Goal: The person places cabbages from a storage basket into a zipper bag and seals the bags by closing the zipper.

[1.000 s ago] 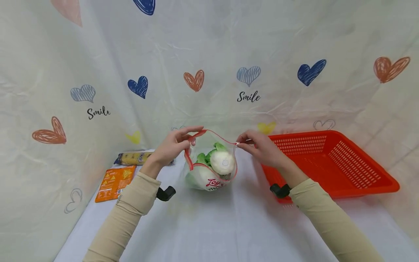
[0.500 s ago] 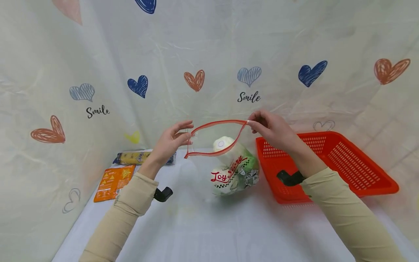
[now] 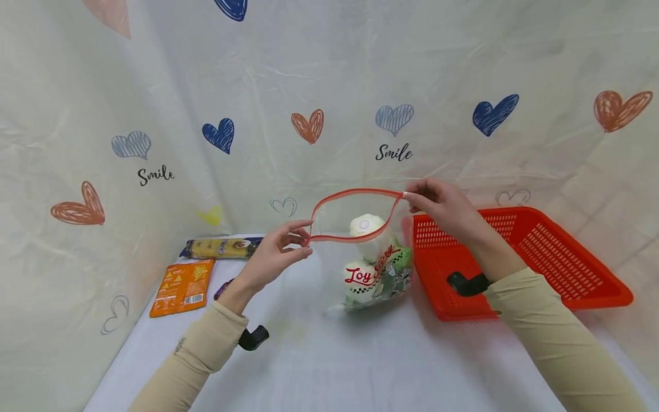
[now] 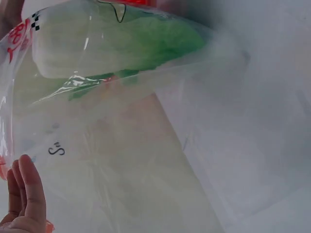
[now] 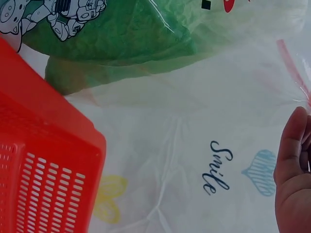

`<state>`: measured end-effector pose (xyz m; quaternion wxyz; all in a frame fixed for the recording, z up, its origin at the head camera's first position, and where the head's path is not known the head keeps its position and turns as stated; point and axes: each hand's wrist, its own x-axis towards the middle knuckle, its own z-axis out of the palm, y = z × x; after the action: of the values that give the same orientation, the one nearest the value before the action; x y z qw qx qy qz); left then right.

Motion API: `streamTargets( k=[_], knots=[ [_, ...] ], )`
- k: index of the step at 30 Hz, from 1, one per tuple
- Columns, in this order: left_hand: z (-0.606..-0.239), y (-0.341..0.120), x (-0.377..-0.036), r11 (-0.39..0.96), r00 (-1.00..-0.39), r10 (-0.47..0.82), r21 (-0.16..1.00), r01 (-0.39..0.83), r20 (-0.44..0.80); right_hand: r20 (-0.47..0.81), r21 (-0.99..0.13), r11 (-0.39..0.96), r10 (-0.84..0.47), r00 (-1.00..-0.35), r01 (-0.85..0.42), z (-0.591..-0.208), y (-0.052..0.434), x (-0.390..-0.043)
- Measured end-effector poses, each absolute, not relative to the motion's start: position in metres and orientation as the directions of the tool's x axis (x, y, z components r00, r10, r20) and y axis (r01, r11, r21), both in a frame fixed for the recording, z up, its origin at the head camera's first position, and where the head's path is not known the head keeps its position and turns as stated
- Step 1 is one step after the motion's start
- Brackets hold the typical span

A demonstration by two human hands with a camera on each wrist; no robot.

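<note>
Clear plastic makes up the zip bag [image 3: 368,252], its red zip rim [image 3: 355,214] held wide open above the bench [image 3: 329,355]. The right hand [image 3: 443,209] pinches the rim's right end between thumb and fingers, lifting the bag so its bottom hangs just beside the near left corner of the orange-red basket [image 3: 520,257]; whether it touches the bench cannot be told. The left hand [image 3: 275,257] is at the rim's left end with fingers half curled; its fingertips meet the plastic there, but whether they truly pinch it cannot be told. Inside the bag sit bok choy heads [image 3: 368,232], white stems uppermost and green leaves below, behind red lettering and cartoon figures printed on the bag. In the left wrist view the bag's clear wall and the green leaves fill the frame. At the far left of the bench lie a spaghetti packet [image 3: 223,247] and an orange snack packet [image 3: 182,287], well apart from the bag.
</note>
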<state>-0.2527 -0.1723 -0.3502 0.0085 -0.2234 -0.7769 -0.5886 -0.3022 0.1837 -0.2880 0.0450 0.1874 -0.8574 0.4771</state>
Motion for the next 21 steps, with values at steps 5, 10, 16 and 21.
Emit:
streamTargets(
  k=[5,10,16,21],
  knots=[
    [-0.355,-0.165,-0.252,0.201,-0.888,0.305,0.888,0.413,0.344,0.213,-0.816,0.482,-0.260,-0.942,-0.318,-0.289,0.190,-0.302],
    [-0.353,-0.158,-0.253,0.242,-0.881,0.241,0.854,0.460,0.406,0.171,-0.828,0.485,-0.258,-0.951,-0.281,-0.287,0.193,-0.300],
    [-0.336,-0.162,-0.257,0.315,-0.873,0.191,0.814,0.487,0.448,0.156,-0.816,0.499,-0.298,-0.942,-0.292,-0.281,0.199,-0.302],
    [-0.306,-0.180,-0.265,0.268,-0.881,0.125,0.839,0.473,0.457,0.160,-0.774,0.554,-0.297,-0.941,-0.306,-0.271,0.206,-0.303]
  ],
)
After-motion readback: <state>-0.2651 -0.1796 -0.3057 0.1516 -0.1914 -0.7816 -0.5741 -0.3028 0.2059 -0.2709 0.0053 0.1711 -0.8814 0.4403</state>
